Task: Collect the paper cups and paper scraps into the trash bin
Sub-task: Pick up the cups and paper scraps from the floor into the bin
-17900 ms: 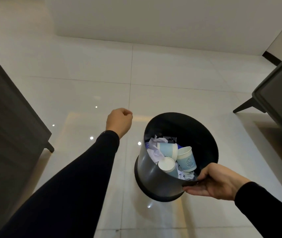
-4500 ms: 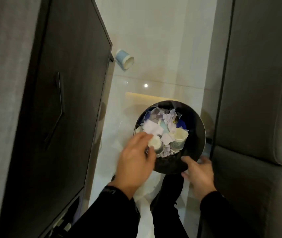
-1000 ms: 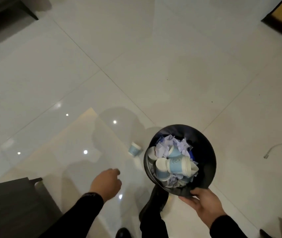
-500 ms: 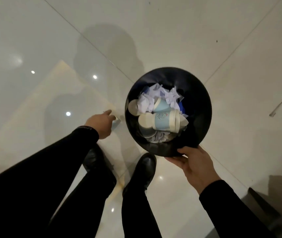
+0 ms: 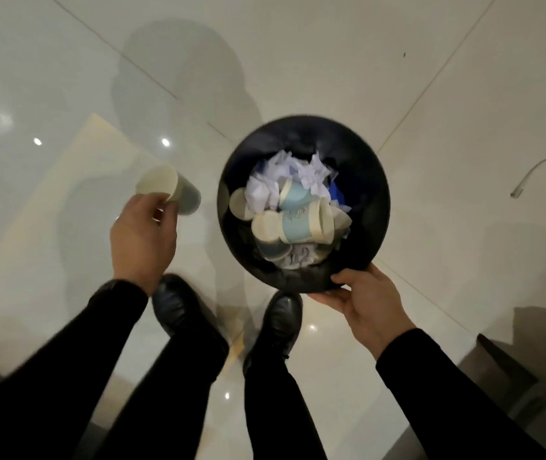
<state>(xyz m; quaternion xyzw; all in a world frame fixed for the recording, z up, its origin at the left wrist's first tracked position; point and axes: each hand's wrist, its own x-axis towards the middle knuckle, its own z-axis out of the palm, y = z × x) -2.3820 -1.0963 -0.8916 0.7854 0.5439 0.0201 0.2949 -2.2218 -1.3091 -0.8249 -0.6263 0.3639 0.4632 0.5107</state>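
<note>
Looking straight down over my own legs and two black shoes on the glossy white tile floor.

My left hand has its grip closed on a paper cup, fingers on the lower wall near the rim. The cup lies tipped over: long axis runs roughly left to right, cream mouth facing left and up toward the camera, pale blue base pointing right toward the trash bin. The cup is beside the bin's left edge, outside it, not over the opening.

My right hand has its grip clamped on the bin's near rim, thumb over the lip, fingers beneath. The bin is black and round, mouth up.

Inside: crumpled paper scraps at the far side, several cups lying on their sides in front, the largest with its mouth to the right.

A thin white cable lies on the floor at far right.
</note>
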